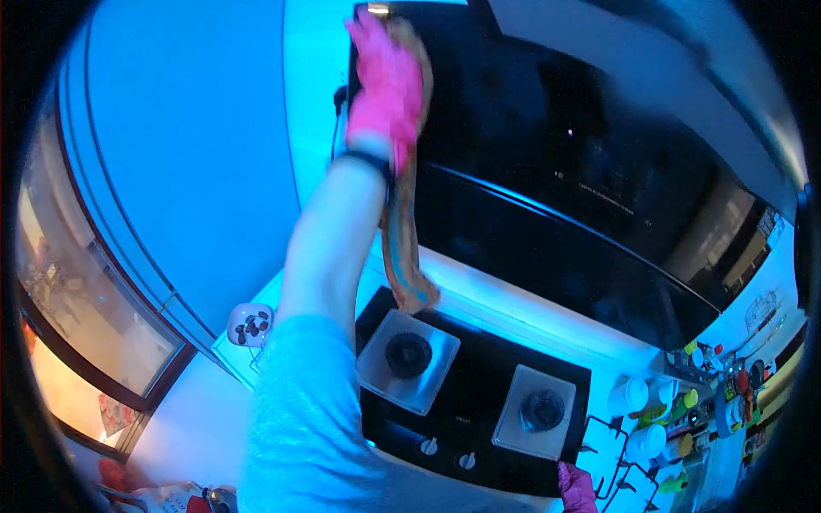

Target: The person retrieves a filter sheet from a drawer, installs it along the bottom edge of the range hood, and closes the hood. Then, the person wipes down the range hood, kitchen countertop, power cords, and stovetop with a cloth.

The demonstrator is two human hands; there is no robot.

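Observation:
My left hand [385, 85], in a pink glove, is raised to the upper left end of a glossy black range hood [547, 171]. It is closed on a brown cloth [406, 248], which hangs down past the wrist towards the hob. A black band circles that wrist. At the bottom edge of the view, my right hand [577, 487], also in a pink glove, shows only in part by the front right corner of the black hob [466, 410]. Its fingers are too cut off to tell their pose. Two square plates surround the hob's burners.
Black pan grates [620, 462] lie right of the hob, beside white-lidded containers [633, 395] and several jars. A small white dish [251, 325] with dark pieces stands to the left. A wood-framed glass door [94, 291] is at the far left.

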